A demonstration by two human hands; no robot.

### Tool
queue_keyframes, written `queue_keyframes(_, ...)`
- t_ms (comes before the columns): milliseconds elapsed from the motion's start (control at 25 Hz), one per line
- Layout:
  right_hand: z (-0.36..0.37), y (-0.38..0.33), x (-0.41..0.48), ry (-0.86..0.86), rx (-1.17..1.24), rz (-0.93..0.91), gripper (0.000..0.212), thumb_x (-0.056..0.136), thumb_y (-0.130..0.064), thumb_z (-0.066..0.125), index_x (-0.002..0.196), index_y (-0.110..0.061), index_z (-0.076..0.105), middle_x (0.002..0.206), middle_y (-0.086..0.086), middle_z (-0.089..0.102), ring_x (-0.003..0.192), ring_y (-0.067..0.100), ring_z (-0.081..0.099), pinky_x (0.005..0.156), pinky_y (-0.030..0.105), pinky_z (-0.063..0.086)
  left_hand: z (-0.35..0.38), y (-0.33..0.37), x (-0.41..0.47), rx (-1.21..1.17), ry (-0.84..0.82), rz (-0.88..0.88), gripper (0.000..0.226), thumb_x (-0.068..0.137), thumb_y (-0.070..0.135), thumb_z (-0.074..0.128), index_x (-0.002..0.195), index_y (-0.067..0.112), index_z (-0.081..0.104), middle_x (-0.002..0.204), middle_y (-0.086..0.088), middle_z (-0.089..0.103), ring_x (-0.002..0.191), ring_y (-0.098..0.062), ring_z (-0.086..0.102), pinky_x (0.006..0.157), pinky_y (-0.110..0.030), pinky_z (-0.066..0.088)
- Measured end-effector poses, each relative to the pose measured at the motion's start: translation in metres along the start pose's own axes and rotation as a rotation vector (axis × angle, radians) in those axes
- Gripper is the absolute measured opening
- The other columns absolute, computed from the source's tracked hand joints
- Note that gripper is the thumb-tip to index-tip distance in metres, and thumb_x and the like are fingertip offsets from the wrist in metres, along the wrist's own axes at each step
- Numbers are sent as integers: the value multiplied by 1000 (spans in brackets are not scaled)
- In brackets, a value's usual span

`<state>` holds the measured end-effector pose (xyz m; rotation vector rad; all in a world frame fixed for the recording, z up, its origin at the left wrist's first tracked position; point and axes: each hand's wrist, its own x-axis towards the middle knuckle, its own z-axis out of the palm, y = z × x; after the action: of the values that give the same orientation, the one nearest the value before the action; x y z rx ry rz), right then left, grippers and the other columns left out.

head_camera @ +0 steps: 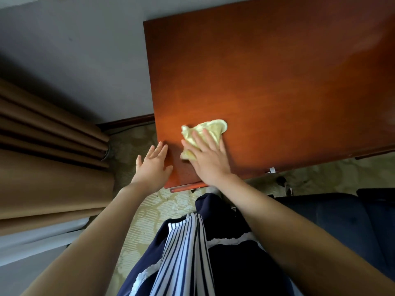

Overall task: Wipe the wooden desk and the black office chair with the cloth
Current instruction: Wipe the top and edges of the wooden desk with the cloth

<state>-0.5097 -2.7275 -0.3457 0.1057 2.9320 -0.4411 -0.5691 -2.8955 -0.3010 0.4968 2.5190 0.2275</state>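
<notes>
A reddish-brown wooden desk [267, 82] fills the upper right of the head view. A crumpled pale yellow cloth [210, 128] lies on its near left corner. My right hand [207, 157] presses flat on the cloth with its fingers spread and straight. My left hand [152, 165] rests with straight fingers at the desk's left edge, just left of the cloth, and holds nothing. A dark office chair [346, 218] shows at the lower right, beside my right forearm.
Brown curtains [49, 159] hang at the left. A grey wall [85, 60] stands behind the desk, with a dark baseboard [128, 121] at its foot. Patterned carpet [147, 212] covers the floor between curtains, desk and chair.
</notes>
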Motion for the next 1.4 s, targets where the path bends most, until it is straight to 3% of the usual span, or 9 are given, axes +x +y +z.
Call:
queue_keyframes(120, 1, 10, -31, 34, -9, -191, 43, 98, -42, 36, 140, -33, 42, 154, -8, 29, 145, 18, 12, 117, 48, 5, -5, 13, 11, 78, 31, 45, 64, 99, 31, 41, 152, 17, 10, 160, -1, -2, 146, -19, -11, 115, -49, -6)
queue_keyframes(240, -4, 46, -59, 2, -14, -271, 43, 98, -39, 36, 140, -34, 43, 152, -11, 31, 145, 12, 14, 118, 41, 5, -10, 30, 27, 160, 27, 99, 65, 99, 36, 38, 152, 16, 6, 160, -2, -7, 145, -20, -16, 114, -48, -9)
queue_keyframes(520, -27, 113, -87, 84, 7, -68, 41, 97, -41, 37, 132, -29, 55, 145, -7, 43, 140, 15, 30, 110, 47, 31, -19, 56, 58, 271, -70, 80, 73, 98, 46, 36, 152, 17, -4, 159, -2, -14, 145, -24, -15, 114, -54, -7)
queue_keyframes(840, -67, 159, 42, 22, -30, 180, 48, 100, -40, 30, 148, -36, 26, 157, -11, 18, 146, 12, 2, 118, 42, 6, -19, 51, 66, 246, -43, 98, 66, 100, 46, 28, 151, 25, -6, 158, 9, -16, 145, -14, -14, 113, -52, -9)
queue_keyframes(1000, -85, 144, 134, -98, -1, 222, 50, 101, -43, 19, 150, -38, 10, 160, -7, -1, 145, 19, -11, 117, 51, -1, -24, 46, 67, 151, -3, 121, 58, 100, 41, 32, 152, 29, 7, 159, 14, -1, 146, -8, -5, 115, -49, -4)
queue_keyframes(1120, -87, 111, 177, -194, 20, 230, 50, 101, -45, 17, 150, -40, 4, 159, -6, -11, 144, 25, -18, 113, 58, -5, -37, 43, 70, 22, 122, 167, 45, 100, 30, 41, 144, 25, 37, 151, 8, 35, 141, -12, 26, 115, -36, 15)
queue_keyframes(1200, -83, 89, 186, -218, -4, 167, 51, 100, -46, 17, 149, -41, 3, 159, -5, -13, 144, 27, -19, 112, 59, -7, -49, 40, 74, -50, 205, 159, 36, 97, 22, 48, 133, 20, 53, 135, 2, 56, 127, -19, 48, 104, -32, 32)
queue_keyframes(1280, -76, 70, 184, -217, -48, 49, 51, 100, -47, 17, 149, -42, 4, 159, -4, -11, 144, 27, -19, 112, 60, -7, -58, 37, 82, -115, 281, 79, 33, 94, 17, 51, 126, 15, 60, 126, -3, 62, 116, -24, 55, 97, -33, 40)
queue_keyframes(1400, -62, 52, 163, -182, -84, -136, 52, 99, -50, 21, 149, -41, 12, 160, -5, -3, 145, 25, -14, 111, 58, -8, -64, 35, 100, -170, 344, -49, 34, 92, 14, 52, 125, 12, 60, 128, -8, 58, 118, -27, 52, 98, -37, 41)
